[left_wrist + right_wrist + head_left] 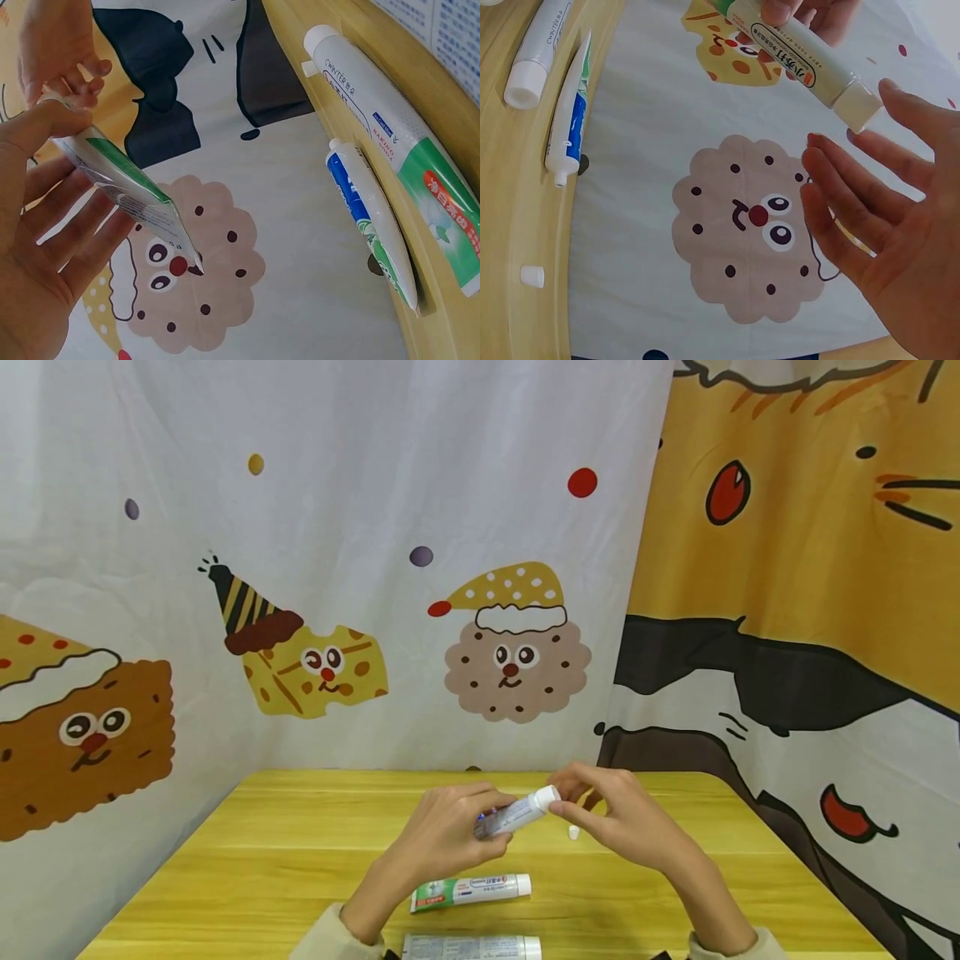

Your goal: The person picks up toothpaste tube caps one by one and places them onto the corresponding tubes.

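Note:
My left hand (pixel 442 831) grips a toothpaste tube (pixel 517 814) above the table, its white cap (pixel 857 106) tilted up to the right. From the right, my right hand (pixel 622 818) reaches to that cap, thumb and forefinger at opposite sides of its end. In the right wrist view the other right fingers are spread below. A green-and-white toothpaste tube (pixel 480 889) lies under my left hand. A smaller uncapped tube (pixel 367 217), white with blue and green, lies beyond it; my left hand hides it from the head view.
A small white cap (pixel 573 832) stands on the table (pixel 300 843) below my right hand. Another toothpaste tube (pixel 468 947), covered in small print, lies at the near edge. Behind the table hangs a cartoon-printed curtain (pixel 420 635).

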A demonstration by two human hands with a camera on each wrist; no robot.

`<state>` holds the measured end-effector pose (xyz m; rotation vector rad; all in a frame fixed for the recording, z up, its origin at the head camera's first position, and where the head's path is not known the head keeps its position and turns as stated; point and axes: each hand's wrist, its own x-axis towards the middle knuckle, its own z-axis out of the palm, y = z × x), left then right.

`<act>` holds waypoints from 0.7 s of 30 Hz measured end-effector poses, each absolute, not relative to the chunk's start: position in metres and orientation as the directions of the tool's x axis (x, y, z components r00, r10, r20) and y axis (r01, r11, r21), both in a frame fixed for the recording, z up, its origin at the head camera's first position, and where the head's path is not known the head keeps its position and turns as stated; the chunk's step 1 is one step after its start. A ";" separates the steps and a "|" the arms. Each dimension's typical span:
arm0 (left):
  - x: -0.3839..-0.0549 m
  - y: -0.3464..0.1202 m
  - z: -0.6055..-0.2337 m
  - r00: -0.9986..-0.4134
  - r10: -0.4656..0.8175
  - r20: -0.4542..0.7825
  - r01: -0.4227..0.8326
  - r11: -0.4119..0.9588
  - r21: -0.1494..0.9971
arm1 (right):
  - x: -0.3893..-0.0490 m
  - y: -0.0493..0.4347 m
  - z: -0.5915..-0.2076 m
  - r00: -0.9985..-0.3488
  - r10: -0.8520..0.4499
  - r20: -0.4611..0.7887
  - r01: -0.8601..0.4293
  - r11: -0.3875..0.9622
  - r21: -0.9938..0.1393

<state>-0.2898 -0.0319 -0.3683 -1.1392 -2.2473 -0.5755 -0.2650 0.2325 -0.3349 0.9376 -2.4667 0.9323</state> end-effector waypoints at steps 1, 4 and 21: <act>-0.290 -0.032 -0.368 -0.490 0.591 0.641 0.826 0.551 0.123 | -0.265 0.232 -0.335 -0.723 -0.454 0.521 -0.686 0.563 -0.460; -0.290 -0.032 -0.368 -0.489 0.592 0.640 0.825 0.552 0.119 | -0.264 0.232 -0.335 -0.694 -0.448 0.564 -0.714 0.530 -0.457; -0.291 -0.031 -0.369 -0.480 0.598 0.642 0.829 0.548 0.109 | -0.265 0.230 -0.335 -0.656 -0.488 0.576 -0.750 0.507 -0.425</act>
